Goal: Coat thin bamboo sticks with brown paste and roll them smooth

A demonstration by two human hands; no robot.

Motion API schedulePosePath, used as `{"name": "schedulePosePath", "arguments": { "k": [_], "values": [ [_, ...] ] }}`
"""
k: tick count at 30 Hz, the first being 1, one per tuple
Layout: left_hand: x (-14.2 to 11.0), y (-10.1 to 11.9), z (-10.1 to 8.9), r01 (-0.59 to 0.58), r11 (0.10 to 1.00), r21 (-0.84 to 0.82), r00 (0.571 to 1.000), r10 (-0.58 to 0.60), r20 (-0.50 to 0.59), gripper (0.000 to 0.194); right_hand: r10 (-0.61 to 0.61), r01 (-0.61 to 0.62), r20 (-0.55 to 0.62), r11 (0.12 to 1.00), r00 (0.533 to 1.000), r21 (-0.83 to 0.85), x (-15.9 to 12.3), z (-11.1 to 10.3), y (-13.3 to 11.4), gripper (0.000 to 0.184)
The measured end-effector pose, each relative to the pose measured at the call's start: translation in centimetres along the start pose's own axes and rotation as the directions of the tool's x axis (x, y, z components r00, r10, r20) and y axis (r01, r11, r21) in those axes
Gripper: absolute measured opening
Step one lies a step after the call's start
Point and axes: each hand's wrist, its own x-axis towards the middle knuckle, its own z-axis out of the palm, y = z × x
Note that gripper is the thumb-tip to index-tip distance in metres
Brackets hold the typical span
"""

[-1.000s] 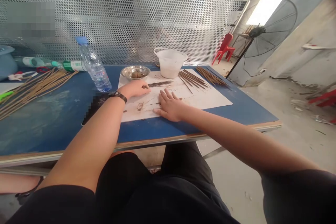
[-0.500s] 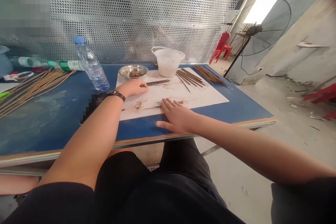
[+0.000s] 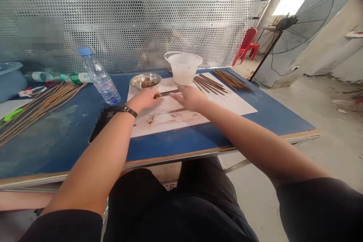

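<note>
My left hand (image 3: 145, 99) rests on a white paper sheet (image 3: 235, 108), its fingertips closed on the near end of a few thin dark-coated sticks (image 3: 170, 92). My right hand (image 3: 190, 97) hovers a little to the right, fingers apart, holding nothing, just in front of a white plastic cup (image 3: 184, 69). Beyond it, a fan of brown sticks (image 3: 211, 85) lies on the paper, and another bundle (image 3: 231, 79) lies at the paper's far corner. A steel bowl (image 3: 138, 81) holds brown lumps (image 3: 148, 83).
The paper lies on a blue table (image 3: 56, 140) with a wooden front edge. Left of it are a water bottle (image 3: 99, 79), a long pile of tan sticks (image 3: 42, 100), and a blurred dark object (image 3: 106, 121). A perforated metal screen (image 3: 127, 19) stands behind.
My right hand has moved from the paper's near edge forward toward the cup and risen off the sheet. My left hand stays at the sticks' end. The view has shifted slightly.
</note>
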Motion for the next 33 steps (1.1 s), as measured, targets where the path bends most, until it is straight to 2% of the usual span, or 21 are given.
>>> {"name": "schedulePosePath", "arguments": {
  "k": [2, 3, 6, 9, 13, 16, 19, 23, 25, 27, 29, 31, 33],
  "values": [
    [-0.3, 1.0, -0.3, -0.029, 1.0, 0.007, 1.0, 0.029, 0.012, 0.04, 0.054, -0.054, -0.06, 0.999, 0.997, 0.003, 0.2, -1.8, 2.8, 0.067],
    [-0.5, 1.5, -0.5, -0.053, 0.999, -0.001, 0.998, 0.053, 0.036, 0.038, 0.058, -0.057, -0.032, 0.998, 0.998, 0.009, 0.1, -2.6, 4.3, 0.056],
    [-1.2, 2.5, -1.1, -0.102, 0.994, -0.037, 0.977, 0.107, 0.185, 0.032, -0.026, 0.006, 0.241, 0.996, 0.97, 0.084, -0.6, -4.3, 8.2, 0.03],
    [-1.9, 2.9, -1.7, -0.083, 0.996, -0.03, 0.944, 0.088, 0.317, 0.029, -0.05, 0.021, 0.35, 0.996, 0.935, 0.089, -1.0, -4.8, 9.8, 0.021],
    [-2.7, 3.7, -2.0, -0.077, 0.996, 0.044, 0.937, 0.057, 0.343, 0.025, 0.018, -0.018, 0.467, 1.0, 0.884, -0.004, -0.9, -4.8, 9.1, 0.01],
    [-3.4, 4.0, -2.1, -0.101, 0.992, 0.071, 0.93, 0.069, 0.361, 0.028, 0.014, -0.013, 0.498, 1.0, 0.867, -0.005, -0.9, -4.8, 8.0, 0.006],
    [-4.5, 2.7, -2.5, -0.057, 0.995, 0.085, 0.949, 0.027, 0.315, 0.03, -0.065, 0.048, 0.478, 0.998, 0.876, 0.047, -1.0, -4.4, 6.8, 0.008],
    [-6.5, -0.2, -3.1, 0.088, 0.991, 0.1, 0.971, -0.108, 0.211, 0.033, -0.212, 0.171, 0.388, 0.976, 0.897, 0.138, -1.1, -3.0, 4.8, 0.007],
    [-7.4, -0.9, -2.9, 0.154, 0.985, 0.082, 0.975, -0.165, 0.148, 0.041, -0.251, 0.208, 0.339, 0.965, 0.907, 0.158, -1.0, -2.2, 4.0, 0.006],
    [-7.9, -0.5, -2.2, 0.168, 0.984, 0.064, 0.983, -0.172, 0.061, 0.062, -0.261, 0.217, 0.309, 0.961, 0.915, 0.169, -0.9, -1.7, 3.5, 0.006],
    [-7.9, 0.7, -1.0, 0.102, 0.992, 0.071, 0.995, -0.102, -0.001, 0.082, -0.255, 0.214, 0.287, 0.962, 0.923, 0.168, -0.7, -1.4, 3.5, 0.012],
    [-7.7, 2.3, 0.4, 0.006, 0.996, 0.088, 1.0, -0.008, 0.021, 0.095, -0.236, 0.201, 0.261, 0.968, 0.936, 0.153, -0.5, -1.4, 3.9, 0.023],
    [-7.6, 3.7, 1.8, -0.03, 0.995, 0.093, 0.996, 0.022, 0.086, 0.1, -0.201, 0.173, 0.231, 0.976, 0.952, 0.136, -0.3, -1.5, 4.4, 0.033]
  ]
}}
